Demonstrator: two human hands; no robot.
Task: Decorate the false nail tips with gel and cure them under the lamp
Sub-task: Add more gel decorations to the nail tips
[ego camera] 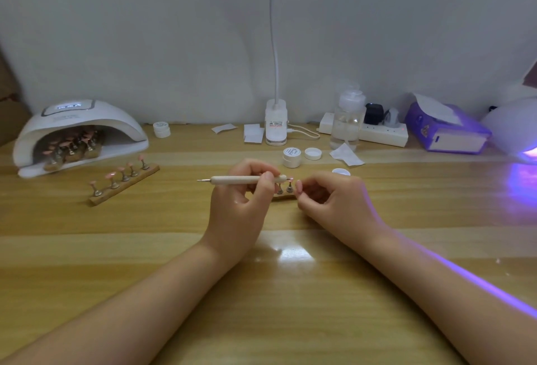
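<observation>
— Two hands meet at the middle of the wooden table (290,292), seen from the head camera. What is each doing?

— Left hand (241,205) has fingers curled round a pale dotting pen (247,180), held level, metal tip pointing to nine o'clock. Right hand (334,205) has fingers curled in, thumb and forefinger pinching a pink nail tip (299,186) just beside the pen's other end.

— And the nail tips themselves?

— Right behind the hands lies a wooden holder strip (283,196), mostly hidden; two metal stands show on it. At ten o'clock, a second holder strip (125,183) carries five pink tips on stands. Farther out at ten o'clock, the white curing lamp (78,132) shelters more strips of pink tips.

— Where is the gel?

— An open gel pot (292,157) at twelve o'clock, its lid (313,153) just beside it. Another small pot (162,129) stands near the wall at eleven o'clock.

— Anything else?

— A desk lamp base (276,126) at twelve, a clear pump bottle (347,120), power strip (383,132) and purple tissue box (444,129) toward two o'clock.
</observation>
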